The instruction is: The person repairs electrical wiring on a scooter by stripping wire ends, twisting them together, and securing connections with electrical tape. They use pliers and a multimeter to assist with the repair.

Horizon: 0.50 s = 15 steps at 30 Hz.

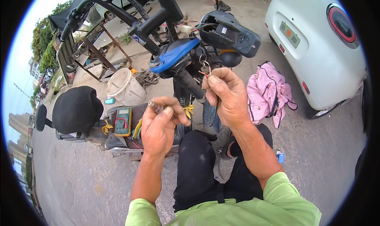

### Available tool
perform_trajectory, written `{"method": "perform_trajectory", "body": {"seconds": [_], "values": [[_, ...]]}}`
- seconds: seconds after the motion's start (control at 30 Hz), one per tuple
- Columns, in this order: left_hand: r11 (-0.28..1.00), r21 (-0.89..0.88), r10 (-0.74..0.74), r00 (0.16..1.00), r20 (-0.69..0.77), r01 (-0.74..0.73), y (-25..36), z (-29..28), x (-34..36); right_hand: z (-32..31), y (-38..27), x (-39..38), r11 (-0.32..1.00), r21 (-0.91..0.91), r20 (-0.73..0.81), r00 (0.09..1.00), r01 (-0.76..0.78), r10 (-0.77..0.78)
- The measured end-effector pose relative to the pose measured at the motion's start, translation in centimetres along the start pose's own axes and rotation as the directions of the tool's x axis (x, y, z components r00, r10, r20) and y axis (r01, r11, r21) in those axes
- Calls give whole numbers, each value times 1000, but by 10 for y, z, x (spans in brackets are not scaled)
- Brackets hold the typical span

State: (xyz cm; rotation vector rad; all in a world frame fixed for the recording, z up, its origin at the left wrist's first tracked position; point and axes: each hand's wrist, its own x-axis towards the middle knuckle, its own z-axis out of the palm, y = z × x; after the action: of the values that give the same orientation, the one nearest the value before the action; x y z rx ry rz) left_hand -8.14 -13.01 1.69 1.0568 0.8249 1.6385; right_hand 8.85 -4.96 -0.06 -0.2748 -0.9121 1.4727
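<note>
My right hand [225, 92] is closed in a pinch on a thin wire [205, 74] with a reddish-orange end. Just above it, a ring with a key [204, 63] hangs at the scooter's steering column. My left hand [161, 127] is curled round a small brown cylinder [156, 106], which sticks out between thumb and fingers; its exact kind is not clear. Both hands are in front of an electric scooter with a blue panel [175, 56] and an opened black headlamp housing [231, 34].
A yellow-green multimeter [122, 122] lies on the scooter's footboard, left of my left hand. Beyond stand a dirty white bucket [126, 86] and a seat with a black mesh cover [76, 110]. A pink jacket [269, 93] lies on the ground beside a white car [316, 40].
</note>
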Motion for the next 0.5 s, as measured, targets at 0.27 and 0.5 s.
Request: {"method": "perform_trajectory", "body": {"seconds": [0.27, 0.5], "values": [[986, 101, 124, 987, 106, -135, 18, 46, 45, 10, -16, 10, 996, -10, 178, 980, -91, 92], [978, 158, 130, 990, 60, -138, 7, 49, 61, -3, -7, 22, 997, -6, 155, 985, -82, 82]]}}
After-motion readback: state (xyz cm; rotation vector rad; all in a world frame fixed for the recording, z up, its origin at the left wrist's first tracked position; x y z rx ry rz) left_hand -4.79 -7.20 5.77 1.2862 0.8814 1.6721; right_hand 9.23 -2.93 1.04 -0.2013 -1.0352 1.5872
